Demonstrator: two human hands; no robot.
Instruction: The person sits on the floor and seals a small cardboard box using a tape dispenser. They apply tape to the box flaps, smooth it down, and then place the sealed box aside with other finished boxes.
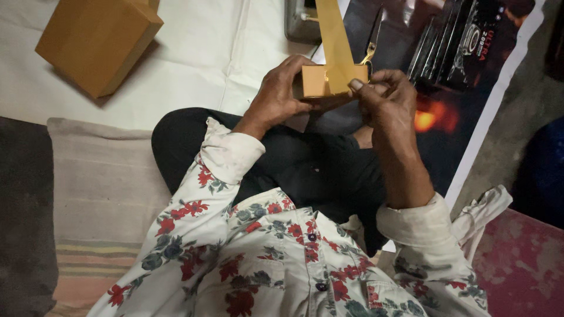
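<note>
A small tan cardboard box [315, 81] is held over my lap between both hands. My left hand [280, 94] grips its left end with fingers curled over the top. My right hand [388, 100] holds its right end and presses down a wide yellow-brown strip [336, 41] that runs from the box up and away out of view. Both sleeves are white with red flowers.
A larger tan box [97, 41] lies on white cloth at the top left. Scissors with gold handles [372, 44] and a grey metal object [301, 20] lie beyond the hands on a dark printed sheet [470, 70]. A striped cushion [100, 194] sits at left.
</note>
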